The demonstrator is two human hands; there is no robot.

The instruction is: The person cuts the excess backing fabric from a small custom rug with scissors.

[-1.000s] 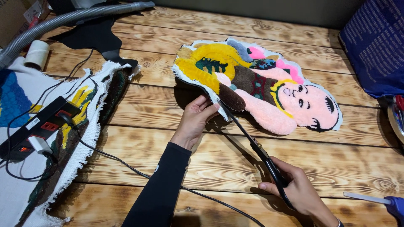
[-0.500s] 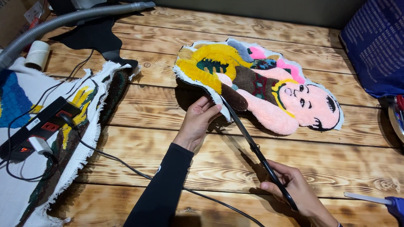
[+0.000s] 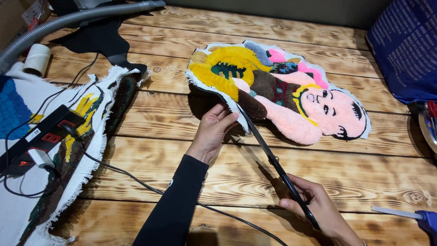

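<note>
Trimming edge of tufted rug piece (image 3: 277, 91) with long black scissors (image 3: 273, 159) on wooden table (image 3: 182, 191).

Right hand (image 3: 323, 212) wrapped shut around scissor handles, low right of frame; blades angled up-left, tips meeting white backing edge of rug piece just beside left fingertips. Left hand (image 3: 214, 130) pinching that lower-left edge, fingers curled on it, thumb side underneath (exact pinch partly hidden). Rug piece lying flat mid-table, colourful figure shape: yellow, pink, brown. At far left: second rug on white cloth (image 3: 82, 150) with black power strip (image 3: 41, 136) on top, cable (image 3: 150, 189) trailing across planks under the left forearm. Grey hose (image 3: 68, 20) top left, tape roll (image 3: 36, 59) beside it.
</note>
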